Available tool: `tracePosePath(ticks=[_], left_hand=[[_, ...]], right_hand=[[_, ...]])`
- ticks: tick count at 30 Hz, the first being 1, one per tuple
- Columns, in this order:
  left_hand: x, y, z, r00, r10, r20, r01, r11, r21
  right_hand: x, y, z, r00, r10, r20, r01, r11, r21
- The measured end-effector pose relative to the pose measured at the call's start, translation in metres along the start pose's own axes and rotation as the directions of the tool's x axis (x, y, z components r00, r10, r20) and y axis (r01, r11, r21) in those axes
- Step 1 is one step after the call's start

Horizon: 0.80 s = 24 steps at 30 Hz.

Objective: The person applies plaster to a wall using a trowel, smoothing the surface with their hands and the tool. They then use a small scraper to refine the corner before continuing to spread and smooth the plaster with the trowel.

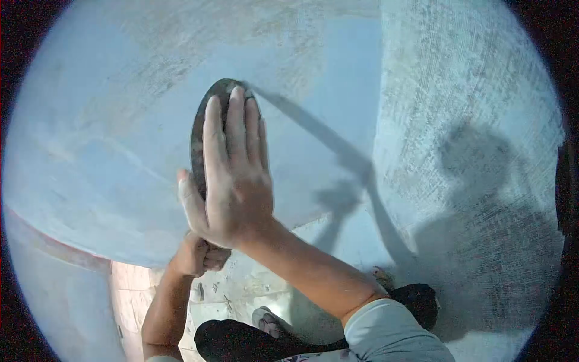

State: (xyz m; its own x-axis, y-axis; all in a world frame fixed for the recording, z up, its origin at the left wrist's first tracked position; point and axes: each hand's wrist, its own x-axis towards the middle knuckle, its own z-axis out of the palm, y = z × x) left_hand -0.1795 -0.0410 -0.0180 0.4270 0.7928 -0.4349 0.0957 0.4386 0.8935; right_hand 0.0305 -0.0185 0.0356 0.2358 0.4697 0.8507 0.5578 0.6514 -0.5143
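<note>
A dark oval tool point(202, 120), like a trowel or rubbing pad, lies flat against a pale blue wall point(108, 120). My right hand point(232, 181) presses on it with the palm down, fingers straight and pointing up, thumb at the tool's left edge. Below it, my left hand point(199, 254) is closed in a fist at the tool's lower end, which is hidden under my right hand. Both hands are dusted with pale powder.
To the right, a rougher, scratched plaster surface point(470, 90) meets the smooth wall at a vertical edge and carries my shadow. Below are a tiled floor point(129, 289) with debris, my dark trousers point(241, 341) and a sandalled foot point(268, 320).
</note>
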Motion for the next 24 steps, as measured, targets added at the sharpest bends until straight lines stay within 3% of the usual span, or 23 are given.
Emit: tracePosePath(ticks=[1, 2, 5, 6, 10, 15, 18, 19, 21, 24], left_hand=[[-0.007, 0.009, 0.023, 0.998, 0.024, -0.059, -0.023, 1.000, 0.018], [-0.012, 0.016, 0.033, 0.992, 0.042, -0.119, -0.038, 0.999, 0.033], [0.006, -0.004, -0.068, 0.999, 0.019, -0.048, -0.016, 0.998, 0.057], [0.010, -0.005, -0.067, 0.998, 0.055, -0.041, -0.051, 0.995, 0.088], [0.010, 0.018, 0.014, 0.948, 0.264, -0.176, -0.215, 0.943, 0.254], [0.047, 0.051, 0.016, 0.984, 0.133, 0.116, -0.137, 0.990, 0.029], [0.033, 0.018, 0.004, 0.983, 0.180, -0.026, -0.178, 0.983, 0.044], [0.022, 0.019, 0.023, 0.962, 0.094, -0.254, -0.096, 0.995, 0.005], [0.010, 0.033, 0.042, 0.946, 0.250, -0.205, -0.213, 0.959, 0.187], [0.025, 0.057, 0.046, 0.945, 0.309, -0.103, -0.277, 0.929, 0.245]], right_hand=[[0.002, -0.001, -0.003, 0.998, 0.008, 0.066, -0.007, 1.000, -0.022], [0.000, -0.001, 0.007, 0.999, 0.008, 0.032, -0.007, 0.999, -0.033], [-0.007, -0.003, 0.036, 0.999, 0.022, -0.023, -0.023, 0.998, -0.053], [-0.011, -0.005, 0.041, 1.000, 0.022, -0.015, -0.023, 0.998, -0.062], [-0.009, -0.001, 0.038, 0.996, -0.042, -0.081, 0.032, 0.993, -0.113], [0.035, 0.019, 0.016, 0.980, -0.127, -0.152, 0.094, 0.974, -0.206], [0.018, 0.008, 0.022, 0.993, -0.073, -0.089, 0.057, 0.983, -0.175], [0.003, 0.003, 0.027, 0.997, -0.057, -0.050, 0.050, 0.989, -0.141], [-0.009, 0.008, 0.032, 0.997, -0.074, -0.038, 0.071, 0.995, -0.070], [0.033, 0.019, 0.005, 0.982, -0.119, -0.147, 0.107, 0.990, -0.088]])
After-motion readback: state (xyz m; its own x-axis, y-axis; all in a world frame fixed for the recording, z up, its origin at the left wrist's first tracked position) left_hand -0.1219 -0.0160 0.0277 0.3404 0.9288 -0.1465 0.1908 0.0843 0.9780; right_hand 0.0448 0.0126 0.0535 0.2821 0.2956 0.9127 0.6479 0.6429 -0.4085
